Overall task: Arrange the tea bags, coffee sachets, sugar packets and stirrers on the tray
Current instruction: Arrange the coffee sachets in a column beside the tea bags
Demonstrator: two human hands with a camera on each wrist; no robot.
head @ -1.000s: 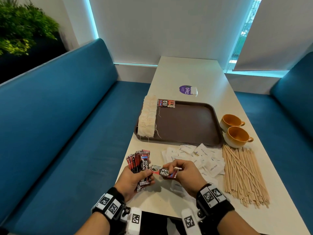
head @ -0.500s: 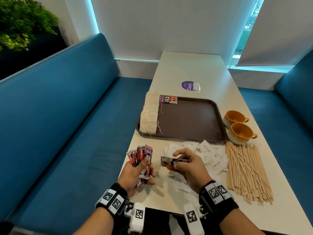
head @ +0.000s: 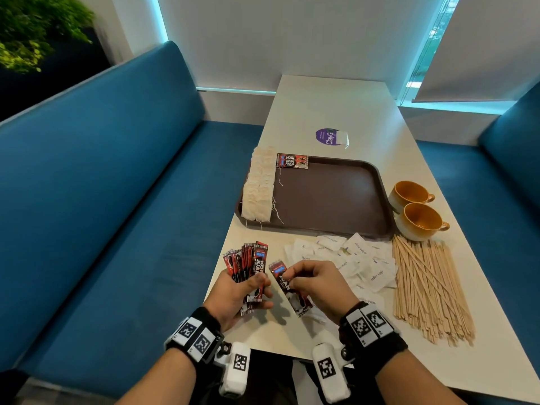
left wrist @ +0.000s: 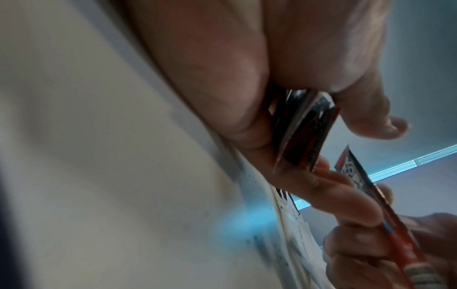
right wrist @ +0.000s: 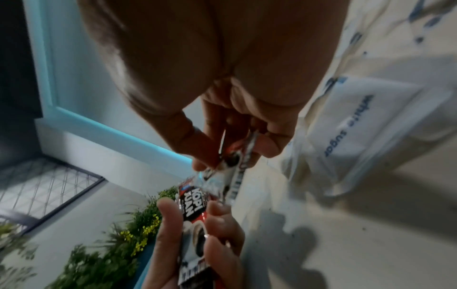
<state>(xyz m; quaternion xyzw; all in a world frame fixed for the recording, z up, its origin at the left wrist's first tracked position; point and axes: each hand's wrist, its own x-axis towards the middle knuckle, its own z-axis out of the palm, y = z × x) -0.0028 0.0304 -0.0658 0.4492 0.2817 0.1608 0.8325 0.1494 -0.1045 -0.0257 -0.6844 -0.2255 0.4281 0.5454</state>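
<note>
My left hand (head: 248, 290) grips a fanned bundle of red coffee sachets (head: 248, 261) near the table's front left edge; the same bundle of sachets (left wrist: 304, 133) shows close up between thumb and fingers. My right hand (head: 309, 280) pinches a single coffee sachet (head: 287, 287) just right of the bundle, and that pinched sachet (right wrist: 232, 162) is blurred in the right wrist view. The brown tray (head: 377, 182) holds a row of tea bags (head: 260, 185) along its left side and one coffee sachet (head: 292, 161) at its far left corner. White sugar packets (head: 359, 258) and wooden stirrers (head: 423, 285) lie on the table.
Two orange cups (head: 418, 209) stand right of the tray. A purple sticker (head: 328, 136) marks the table beyond the tray. Blue bench seats (head: 117, 214) flank the white table (head: 330, 106). A plant (head: 38, 30) sits at the far left.
My right hand has turned its single sachet from lying sideways to pointing away, and brought it closer to the bundle in my left hand. The head view has tilted slightly.
</note>
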